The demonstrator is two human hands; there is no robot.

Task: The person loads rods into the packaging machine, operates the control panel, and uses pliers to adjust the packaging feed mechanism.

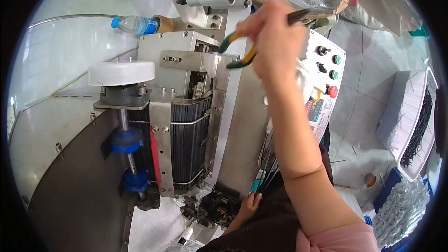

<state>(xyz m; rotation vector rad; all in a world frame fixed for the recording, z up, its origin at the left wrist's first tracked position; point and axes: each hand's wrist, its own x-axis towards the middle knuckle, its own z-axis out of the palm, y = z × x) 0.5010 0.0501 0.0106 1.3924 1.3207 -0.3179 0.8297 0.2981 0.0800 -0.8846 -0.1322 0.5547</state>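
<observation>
My right hand (277,42), blurred by motion, is closed on pliers with green-and-yellow handles (248,59). The handles stick out to the left and the dark jaws point right. Hand and pliers are above the machine's metal top, left of the control panel (324,77). Low in the view, my left hand (250,205) is beside slim metal tools, one with a teal handle (257,181). Its fingers are partly hidden, so I cannot tell whether it grips anything. Left of centre, a stack of black strips (189,144) stands upright in the machine's metal frame.
A water bottle (135,25) lies near a tape roll (163,24). A white round cap (121,73) tops a shaft with blue collars (126,140). Bubble wrap lines a carton (343,0) at the top. On the right floor sits a white bin (396,112) of black strips.
</observation>
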